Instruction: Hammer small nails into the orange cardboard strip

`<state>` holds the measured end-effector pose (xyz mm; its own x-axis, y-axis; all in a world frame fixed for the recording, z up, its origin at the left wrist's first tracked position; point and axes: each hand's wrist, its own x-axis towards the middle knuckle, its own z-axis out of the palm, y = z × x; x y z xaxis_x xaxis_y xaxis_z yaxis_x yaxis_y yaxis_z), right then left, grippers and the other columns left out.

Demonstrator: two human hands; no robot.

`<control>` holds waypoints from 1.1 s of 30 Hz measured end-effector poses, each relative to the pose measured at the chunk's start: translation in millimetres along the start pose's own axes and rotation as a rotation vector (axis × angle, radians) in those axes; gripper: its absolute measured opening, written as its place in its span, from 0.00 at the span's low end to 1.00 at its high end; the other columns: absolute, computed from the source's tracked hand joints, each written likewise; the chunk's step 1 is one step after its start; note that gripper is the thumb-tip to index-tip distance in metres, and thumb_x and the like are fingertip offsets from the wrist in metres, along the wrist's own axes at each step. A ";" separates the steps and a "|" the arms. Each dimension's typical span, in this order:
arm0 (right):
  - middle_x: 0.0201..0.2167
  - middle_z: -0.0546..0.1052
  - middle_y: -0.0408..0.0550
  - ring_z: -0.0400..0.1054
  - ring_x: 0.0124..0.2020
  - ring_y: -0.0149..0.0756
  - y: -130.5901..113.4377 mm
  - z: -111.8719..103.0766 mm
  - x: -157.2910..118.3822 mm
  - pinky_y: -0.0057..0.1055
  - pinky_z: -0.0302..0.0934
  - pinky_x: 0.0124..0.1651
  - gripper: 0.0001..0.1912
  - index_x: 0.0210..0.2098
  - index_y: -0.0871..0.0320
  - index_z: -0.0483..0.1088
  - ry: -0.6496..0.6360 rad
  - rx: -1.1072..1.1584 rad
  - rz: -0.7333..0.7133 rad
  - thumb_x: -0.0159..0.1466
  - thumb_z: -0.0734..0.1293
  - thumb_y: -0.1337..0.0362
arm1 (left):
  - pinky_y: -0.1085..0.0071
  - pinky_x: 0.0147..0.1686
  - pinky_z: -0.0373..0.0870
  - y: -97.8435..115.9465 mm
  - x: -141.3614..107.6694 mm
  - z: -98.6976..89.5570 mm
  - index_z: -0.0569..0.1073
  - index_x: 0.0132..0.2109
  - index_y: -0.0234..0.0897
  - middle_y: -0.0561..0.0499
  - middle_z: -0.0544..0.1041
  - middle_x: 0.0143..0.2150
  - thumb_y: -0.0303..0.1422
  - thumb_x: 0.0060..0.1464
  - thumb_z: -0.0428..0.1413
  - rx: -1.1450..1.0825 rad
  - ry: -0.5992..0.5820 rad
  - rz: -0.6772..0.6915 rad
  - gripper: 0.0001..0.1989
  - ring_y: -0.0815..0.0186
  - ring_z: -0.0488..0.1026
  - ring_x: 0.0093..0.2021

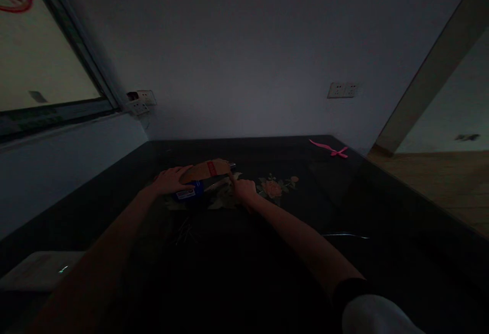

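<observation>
"Progress: how far can it be judged?"

"Only in part. A brown packet with a red label is held low over the middle of the dark table, between the two hands. Handling is judged to be under way, since nothing has been let go."

"And the left hand?"

"It is closed about the packet's left end, fingers over the top and thumb in front. A blue item with a white label is seen just under that thumb; whether it is gripped too cannot be told."

"What is done by the right hand?"

"Its index finger is stretched up to the packet's right end, the other fingers curled. Whether anything is pinched there cannot be made out. A small shiny piece is seen just beside that end."

"So what is left?"

"The packet has not yet been released, and in such dim light its end cannot be read as sealed or opened. Some thin strands are left lying nearer the viewer, and a pink ribbon near the far right corner; neither is touched."
</observation>
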<state>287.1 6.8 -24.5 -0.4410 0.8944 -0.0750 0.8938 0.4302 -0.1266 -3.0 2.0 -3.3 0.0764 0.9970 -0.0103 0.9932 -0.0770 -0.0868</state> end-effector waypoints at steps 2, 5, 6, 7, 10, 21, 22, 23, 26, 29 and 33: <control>0.49 0.70 0.51 0.68 0.44 0.39 9.6 0.1 -13.5 0.43 0.66 0.44 0.17 0.51 0.59 0.65 -0.005 -0.023 0.013 0.65 0.63 0.61 | 0.58 0.54 0.55 -0.4 -0.2 0.6 0.48 0.66 0.42 0.42 0.60 0.63 0.62 0.40 0.48 -0.004 0.016 0.002 0.50 0.48 0.60 0.59; 0.49 0.70 0.52 0.69 0.44 0.40 28.8 1.3 -39.3 0.44 0.65 0.45 0.19 0.53 0.59 0.63 -0.002 -0.051 0.048 0.65 0.62 0.59 | 0.58 0.53 0.56 -0.8 0.3 0.9 0.48 0.66 0.43 0.41 0.61 0.62 0.62 0.40 0.48 -0.003 0.022 -0.012 0.50 0.47 0.61 0.58; 0.49 0.70 0.52 0.68 0.45 0.41 36.5 2.0 -49.1 0.45 0.64 0.46 0.20 0.56 0.58 0.61 0.003 -0.060 0.061 0.66 0.61 0.59 | 0.58 0.53 0.57 -0.9 0.7 0.8 0.48 0.66 0.43 0.41 0.60 0.62 0.62 0.40 0.48 -0.003 0.021 -0.015 0.50 0.47 0.61 0.58; 0.50 0.71 0.54 0.68 0.46 0.43 44.8 2.8 -59.5 0.46 0.62 0.47 0.23 0.59 0.57 0.57 0.003 -0.067 0.071 0.66 0.60 0.59 | 0.57 0.53 0.57 -1.0 1.1 0.7 0.48 0.66 0.43 0.41 0.60 0.63 0.62 0.40 0.48 -0.003 0.020 -0.015 0.50 0.46 0.61 0.58; 0.49 0.74 0.57 0.69 0.48 0.48 71.9 4.3 -92.4 0.44 0.60 0.46 0.26 0.64 0.49 0.48 0.003 -0.081 0.102 0.67 0.54 0.62 | 0.57 0.53 0.58 -1.1 2.6 0.1 0.48 0.66 0.42 0.41 0.61 0.62 0.62 0.39 0.48 -0.009 0.011 -0.005 0.51 0.46 0.60 0.58; 0.38 0.79 0.54 0.74 0.37 0.48 160.3 1.5 -176.1 0.39 0.62 0.35 0.26 0.64 0.47 0.50 -0.026 -0.115 0.313 0.66 0.53 0.60 | 0.56 0.53 0.58 67.8 4.2 -12.4 0.48 0.66 0.44 0.42 0.62 0.61 0.63 0.39 0.49 -0.027 -0.016 0.079 0.51 0.46 0.61 0.57; 0.38 0.79 0.55 0.74 0.37 0.48 165.9 1.4 -178.2 0.39 0.62 0.35 0.26 0.64 0.48 0.50 -0.027 -0.112 0.337 0.66 0.52 0.60 | 0.56 0.53 0.57 82.5 5.3 -13.9 0.48 0.66 0.45 0.42 0.62 0.61 0.63 0.39 0.49 -0.034 -0.010 0.108 0.51 0.46 0.61 0.57; 0.38 0.79 0.55 0.74 0.37 0.48 171.1 0.9 -179.6 0.39 0.63 0.35 0.26 0.64 0.48 0.51 -0.029 -0.108 0.361 0.66 0.52 0.60 | 0.56 0.53 0.57 97.7 6.7 -15.2 0.49 0.66 0.45 0.42 0.61 0.61 0.63 0.39 0.50 -0.041 -0.005 0.134 0.50 0.46 0.60 0.57; 0.39 0.79 0.56 0.74 0.38 0.48 185.1 -3.0 -181.6 0.39 0.63 0.35 0.26 0.63 0.47 0.52 -0.041 -0.092 0.420 0.66 0.53 0.59 | 0.55 0.54 0.55 142.9 12.0 -17.8 0.49 0.66 0.46 0.42 0.59 0.61 0.62 0.40 0.49 -0.055 0.022 0.199 0.49 0.46 0.59 0.58; 0.41 0.78 0.56 0.74 0.38 0.49 197.7 -8.3 -182.5 0.40 0.63 0.34 0.25 0.63 0.44 0.53 -0.053 -0.077 0.461 0.66 0.53 0.58 | 0.54 0.54 0.55 183.6 19.2 -19.6 0.50 0.65 0.47 0.42 0.59 0.60 0.63 0.40 0.49 -0.084 0.051 0.251 0.49 0.46 0.60 0.56; 0.42 0.78 0.56 0.74 0.39 0.51 210.0 -12.2 -183.8 0.41 0.64 0.35 0.25 0.62 0.42 0.54 -0.059 -0.067 0.484 0.66 0.53 0.56 | 0.52 0.53 0.54 230.2 31.3 -21.4 0.49 0.66 0.47 0.41 0.61 0.58 0.63 0.41 0.49 -0.102 0.084 0.312 0.48 0.45 0.60 0.55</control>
<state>556.9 -65.8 -25.2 0.0246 0.9860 -0.1652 0.9997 -0.0248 0.0004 229.9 15.6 -2.3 0.3811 0.9225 0.0616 0.9240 -0.3823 0.0083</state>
